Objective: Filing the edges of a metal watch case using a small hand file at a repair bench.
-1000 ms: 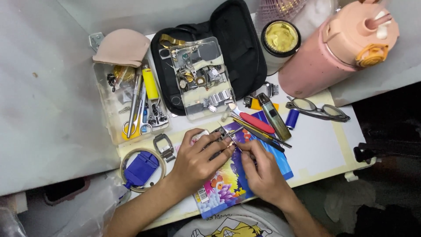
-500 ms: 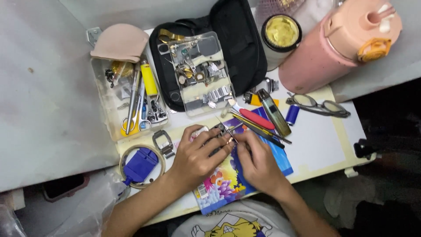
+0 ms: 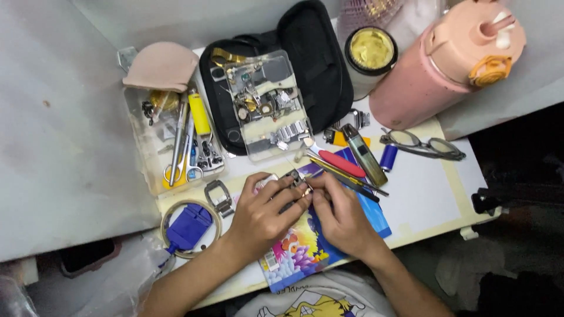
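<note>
Metal bit (too small to identify) (image 3: pixel 298 181) pinched between left hand (image 3: pixel 264 212) and right hand (image 3: pixel 341 214).

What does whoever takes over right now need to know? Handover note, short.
Left hand: fingers curled around a small dark metal piece, held over the colourful booklet.
Right hand: fingertips pinched at the same piece, grip closed on something thin; too small to tell what.
Nearby: red-handled tool and other hand tools just beyond the hands, clear parts tray on the open black case, tool tray to the left, blue holder by the left wrist.
Done: piece is in hand, cases open.
Left: fine work on the piece is under way; its state is not readable.
</note>
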